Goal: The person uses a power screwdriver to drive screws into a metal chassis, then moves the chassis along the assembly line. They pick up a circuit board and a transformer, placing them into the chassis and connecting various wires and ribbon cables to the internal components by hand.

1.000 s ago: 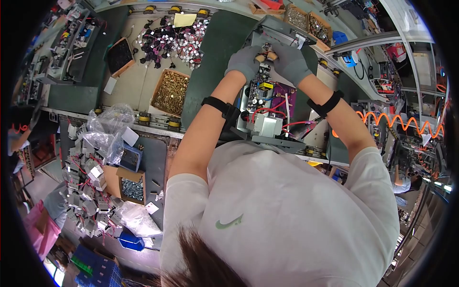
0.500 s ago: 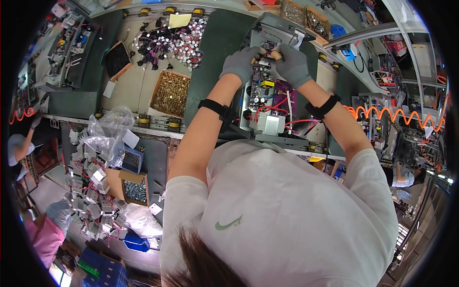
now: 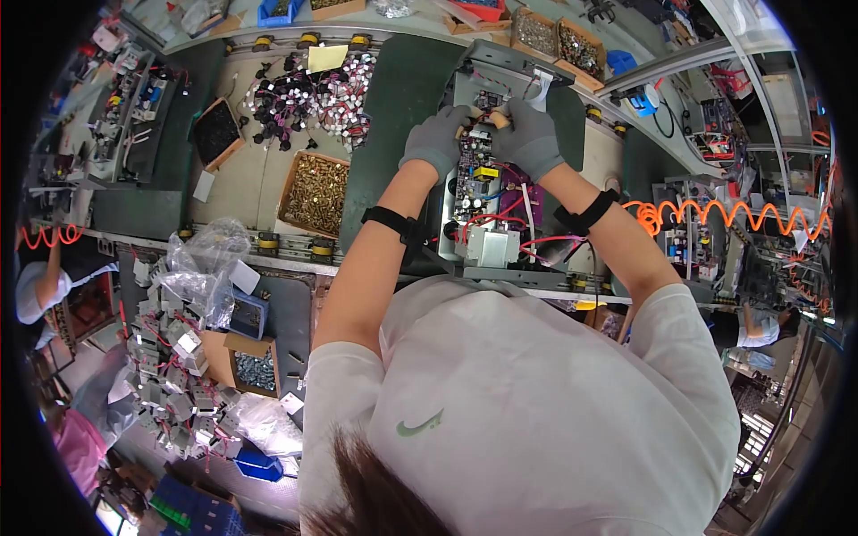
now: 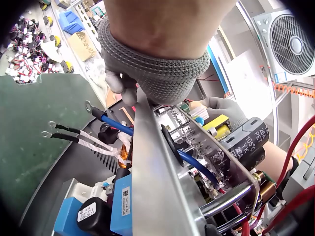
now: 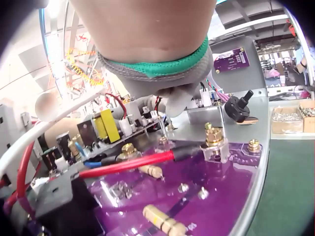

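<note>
Both hands wear grey gloves with the fingertips uncovered. In the head view, the left hand point(image 3: 435, 141) and right hand point(image 3: 527, 141) bend over the far part of a long circuit board point(image 3: 472, 183), fingertips close together. The board sits upright along a metal plate point(image 4: 155, 172) inside an open grey chassis point(image 3: 487, 85). Left fingers curl over that plate's top edge in the left wrist view. Right fingers point(image 5: 179, 101) reach down beyond a purple board point(image 5: 211, 169) with a red cable point(image 5: 133, 163). Whatever lies between the fingertips is hidden; I cannot tell if they pinch anything.
Left of the chassis are a box of brass-coloured screws point(image 3: 313, 192) and a heap of wires with white connectors point(image 3: 344, 98). Nearer stand a carton of grey parts point(image 3: 255, 368), plastic bags point(image 3: 206, 263) and piled metal units point(image 3: 174, 384). An orange coiled hose point(image 3: 728, 214) hangs at right.
The fingertips have drawn slightly apart since the first frame while staying over the board's far part. Chassis and bench have shifted a little leftward in the head view.
</note>
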The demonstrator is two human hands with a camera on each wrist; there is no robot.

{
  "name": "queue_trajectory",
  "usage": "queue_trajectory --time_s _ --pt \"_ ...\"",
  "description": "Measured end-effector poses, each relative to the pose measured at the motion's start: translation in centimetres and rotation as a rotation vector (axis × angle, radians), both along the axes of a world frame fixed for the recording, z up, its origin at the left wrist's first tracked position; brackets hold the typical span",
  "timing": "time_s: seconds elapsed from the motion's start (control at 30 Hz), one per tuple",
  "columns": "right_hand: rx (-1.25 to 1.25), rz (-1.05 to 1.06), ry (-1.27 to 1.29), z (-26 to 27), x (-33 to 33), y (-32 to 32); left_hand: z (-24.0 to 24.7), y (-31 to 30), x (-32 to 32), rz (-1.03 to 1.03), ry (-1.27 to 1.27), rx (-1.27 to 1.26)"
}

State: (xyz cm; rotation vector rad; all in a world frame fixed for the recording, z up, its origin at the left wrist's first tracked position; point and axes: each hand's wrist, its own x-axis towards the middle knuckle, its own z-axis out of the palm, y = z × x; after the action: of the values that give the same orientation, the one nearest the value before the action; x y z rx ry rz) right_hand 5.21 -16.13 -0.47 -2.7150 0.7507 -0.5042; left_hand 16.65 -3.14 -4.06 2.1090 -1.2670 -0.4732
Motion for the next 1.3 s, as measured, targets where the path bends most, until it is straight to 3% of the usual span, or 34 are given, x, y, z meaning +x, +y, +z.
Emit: queue_trajectory --time_s 0.23,0.33,0.4,0.5,0.73,1.0,1.23,1.3 --pt "0.116 -0.065 -0.059 -0.6 -0.1 0.4 -0.3 0.1 -0.3 0.020 -0.022 -0.018" --pt "0.007 0.033 0.018 -0.5 -0.8 -0.1 0.0 0.0 -0.2 0.005 -0.041 -0.023" --pt "-0.234 0.240 0.095 0.2 -1.4 0.1 0.1 -0.2 0.1 -0.051 -0.078 -0.014" --pt "-0.198 0.212 0.294 1.7 -1.6 0.9 0.3 -0.2 0.3 -0.087 -0.160 -0.009" --pt "-0.195 0.277 0.307 1.2 -1.8 0.1 0.8 -1.0 0.3 -0.136 -0.180 0.107" --pt "-0.208 0.347 0.695 3.0 0.2 -0.2 2.1 -1.1 0.4 -0.155 -0.190 0.161" --pt "-0.226 0.359 0.672 3.8 0.8 0.1 2.6 -1.3 0.5 -0.106 -0.221 0.250" --pt "-0.311 0.380 0.643 3.3 0.8 0.1 2.4 -0.9 0.5 -0.044 -0.102 0.267"
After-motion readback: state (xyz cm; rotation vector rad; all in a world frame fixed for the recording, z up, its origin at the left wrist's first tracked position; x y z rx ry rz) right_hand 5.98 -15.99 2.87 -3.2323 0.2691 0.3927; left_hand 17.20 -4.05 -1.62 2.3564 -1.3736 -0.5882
